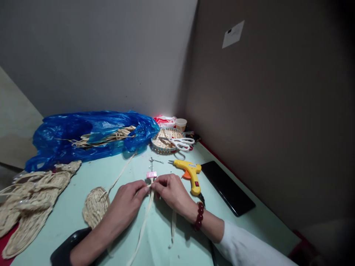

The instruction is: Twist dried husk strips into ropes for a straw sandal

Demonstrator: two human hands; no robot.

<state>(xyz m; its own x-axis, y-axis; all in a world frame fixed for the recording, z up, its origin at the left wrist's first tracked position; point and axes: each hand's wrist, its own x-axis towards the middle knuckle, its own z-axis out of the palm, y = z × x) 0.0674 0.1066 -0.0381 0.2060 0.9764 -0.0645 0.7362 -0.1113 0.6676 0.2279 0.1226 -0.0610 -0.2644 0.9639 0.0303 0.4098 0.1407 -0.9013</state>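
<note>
A pink binder clip grips the top of some pale flat fibre strands on the table. Just below the clip, my left hand pinches the strands between thumb and forefinger. My right hand pinches them from the other side, its fingertips almost meeting the left ones. One strand hangs down toward the table's front, and a shorter strand end shows under my right wrist. Left of my left hand lies a woven straw sole, partly behind my forearm. The exact crossing of the strands is hidden by my fingers.
A yellow glue gun and a black phone-like slab lie to the right. White-handled scissors rest on a round woven basket near a paper cup. A blue plastic bag holds fibre strands. Woven straw sandals lie left.
</note>
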